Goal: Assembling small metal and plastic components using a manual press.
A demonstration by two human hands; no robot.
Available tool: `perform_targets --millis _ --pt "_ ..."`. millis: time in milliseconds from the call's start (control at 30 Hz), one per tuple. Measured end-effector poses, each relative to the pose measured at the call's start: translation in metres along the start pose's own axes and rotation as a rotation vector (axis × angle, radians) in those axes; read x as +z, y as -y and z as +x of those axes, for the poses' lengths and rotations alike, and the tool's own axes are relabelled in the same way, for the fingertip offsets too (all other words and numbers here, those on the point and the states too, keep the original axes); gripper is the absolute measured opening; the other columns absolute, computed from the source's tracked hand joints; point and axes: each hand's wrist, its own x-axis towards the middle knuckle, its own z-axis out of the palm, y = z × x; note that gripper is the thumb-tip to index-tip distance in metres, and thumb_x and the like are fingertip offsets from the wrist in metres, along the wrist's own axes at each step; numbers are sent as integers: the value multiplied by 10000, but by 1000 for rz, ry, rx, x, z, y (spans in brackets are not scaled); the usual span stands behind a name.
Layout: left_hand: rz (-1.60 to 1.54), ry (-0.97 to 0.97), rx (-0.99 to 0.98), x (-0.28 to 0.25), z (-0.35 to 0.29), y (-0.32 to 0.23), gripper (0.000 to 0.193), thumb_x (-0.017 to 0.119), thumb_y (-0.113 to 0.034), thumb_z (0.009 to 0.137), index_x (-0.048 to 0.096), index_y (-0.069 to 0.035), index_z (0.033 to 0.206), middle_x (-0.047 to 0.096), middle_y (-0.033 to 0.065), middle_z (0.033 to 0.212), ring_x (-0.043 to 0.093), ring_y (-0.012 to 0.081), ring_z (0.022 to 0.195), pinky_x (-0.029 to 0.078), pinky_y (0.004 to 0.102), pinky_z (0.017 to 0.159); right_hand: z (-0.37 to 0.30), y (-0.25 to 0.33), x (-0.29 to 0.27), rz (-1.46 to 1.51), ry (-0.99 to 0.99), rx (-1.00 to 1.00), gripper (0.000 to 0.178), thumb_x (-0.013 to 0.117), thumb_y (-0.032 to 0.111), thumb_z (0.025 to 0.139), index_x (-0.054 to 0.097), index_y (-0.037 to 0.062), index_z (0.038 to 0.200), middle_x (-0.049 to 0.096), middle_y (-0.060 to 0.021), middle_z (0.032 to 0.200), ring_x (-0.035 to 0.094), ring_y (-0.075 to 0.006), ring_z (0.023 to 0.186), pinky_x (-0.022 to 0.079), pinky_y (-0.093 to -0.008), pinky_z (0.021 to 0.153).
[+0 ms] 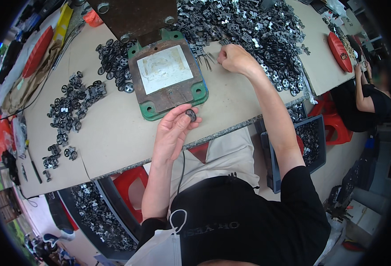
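Note:
Between the thumb and fingers of my left hand (176, 126) is a small black wheel (190, 115), held just off the near edge of a green-framed press base (149, 111). A white sheet (165, 69) covers the middle of that base. My right hand (236, 60) is closed, fingertips down at the table beside several thin metal pins (208, 62). Whatever it pinches is hidden by the fingers. Just beyond it spreads a large heap of dark plastic chassis parts (231, 26), with loose wheels (285, 83) along its right side.
Left of the base lie more wheels (115, 60) and several wheeled assemblies (71, 104). A dark metal block (135, 17) overhangs the base. Parts-filled bins (319, 139) stand below the table edge on both sides. A co-worker (366, 99) sits at right near a red tray (339, 52).

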Motion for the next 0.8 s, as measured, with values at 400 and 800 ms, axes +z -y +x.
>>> perform_targets --millis 400,800 --pt "-71 28 3 -2 0 1 291 534 -74 881 505 -9 1163 576 147 1102 595 226 941 487 303 810 6 7 5 -47 -54 -71 199 509 50 708 637 0 853 621 -192 846 601 -318 840 461 -384 751" --pt "-181 12 -11 -4 1 0 345 517 -71 888 471 7 1221 570 160 1111 594 248 966 501 312 841 -111 45 32 1372 175 -347 214 584 17 821 542 -8 1029 625 -45 846 585 -69 718 475 -175 621"
